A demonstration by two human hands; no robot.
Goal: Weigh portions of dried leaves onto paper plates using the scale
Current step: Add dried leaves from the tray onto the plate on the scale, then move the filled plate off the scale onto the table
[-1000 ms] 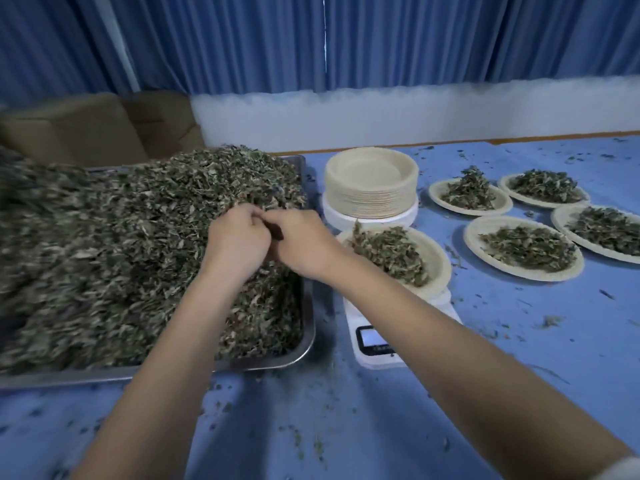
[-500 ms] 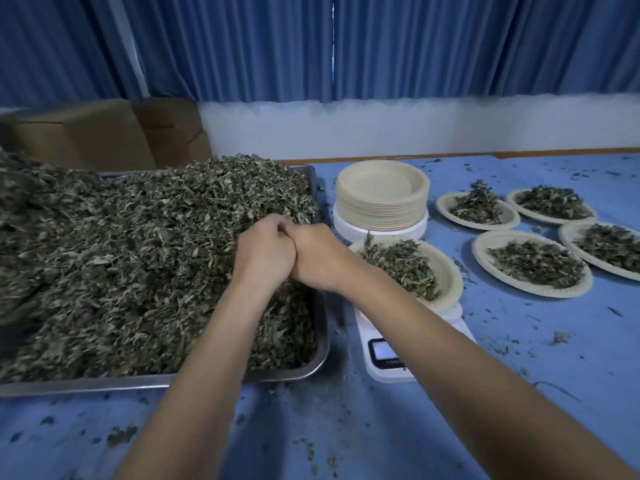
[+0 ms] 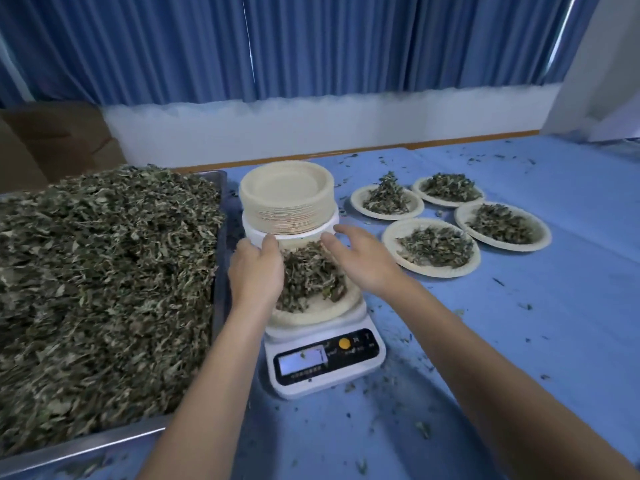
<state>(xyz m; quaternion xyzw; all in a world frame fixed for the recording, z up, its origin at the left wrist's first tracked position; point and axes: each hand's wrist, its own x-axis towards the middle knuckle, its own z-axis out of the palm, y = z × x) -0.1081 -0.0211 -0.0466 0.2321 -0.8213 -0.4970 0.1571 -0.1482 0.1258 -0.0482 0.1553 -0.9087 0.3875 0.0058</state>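
Nearest on the blue surface [image 3: 519, 341] sits the white scale [image 3: 325, 358], its display lit but too blurred to read. On its platform rests a paper plate [image 3: 311, 310] carrying a heap of dried leaves [image 3: 308, 275]. Both hands are over that plate: the left hand [image 3: 256, 268] on the left side of the heap, the right hand [image 3: 360, 261] on the right. Each grip is apart, fingers straight and loose, holding nothing; whether the palms touch the leaves cannot be told.

Half a second ago both hands were bunched together over the metal tray [image 3: 131, 436] at the left, gathering from the big leaf pile [image 3: 104, 271]. Now they have crossed to the scale and spread, and the heap on the plate looks fuller.

To do this step well, I judge the hands should lift fully off the plate and scale so the reading settles, then the portion be trimmed by small pinches: add from the tray or take a little back, keeping leaves inside the rim so none spill onto the platform.

Just beyond the scale stands a stack of empty plates [image 3: 287, 199]. Farther right lie four filled plates [image 3: 433, 247], well apart from the scale, so several portions look done. At the far edge are blue curtains [image 3: 311, 46] and, far left, cardboard boxes [image 3: 52, 140].
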